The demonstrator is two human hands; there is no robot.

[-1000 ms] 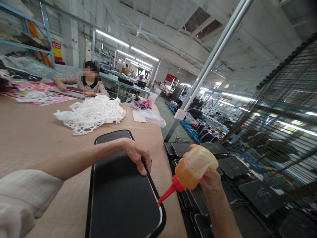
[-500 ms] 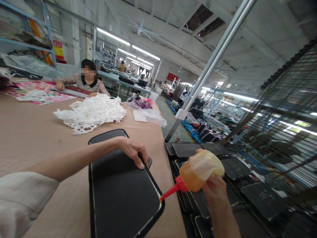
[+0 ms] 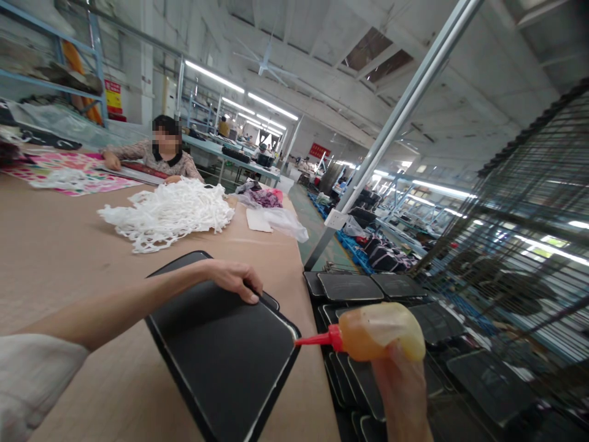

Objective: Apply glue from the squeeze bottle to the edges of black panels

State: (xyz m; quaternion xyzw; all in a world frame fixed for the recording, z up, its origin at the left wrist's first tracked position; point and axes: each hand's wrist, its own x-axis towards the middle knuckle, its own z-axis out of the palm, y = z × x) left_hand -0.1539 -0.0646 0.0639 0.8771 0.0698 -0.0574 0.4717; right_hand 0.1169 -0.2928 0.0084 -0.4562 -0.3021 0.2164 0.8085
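A black rounded-corner panel (image 3: 225,350) with a pale line along its border is tilted above the brown-covered table (image 3: 124,399). My left hand (image 3: 237,280) grips its far edge, thumb on the top face and fingers hidden beneath. Another black panel (image 3: 196,258) shows partly behind my forearm. In my right hand (image 3: 400,362) is a squeeze bottle (image 3: 381,331) of amber liquid, lying nearly level. Its red nozzle (image 3: 317,339) points left, with the tip at the panel's right corner on the pale line. Most of my right fingers are hidden behind the bottle.
White netting (image 3: 170,212) is heaped on the table, and a co-worker (image 3: 165,150) sits beyond it. Several black panels (image 3: 352,287) lie to the right, below table level. A metal post (image 3: 368,159) rises beside the table; wire mesh (image 3: 529,184) stands at far right.
The panel has turned, its near end swinging right and its corner rising slightly. My left hand shifted a little left. The bottle went from slanting downward to nearly level, its nozzle staying at the corner.
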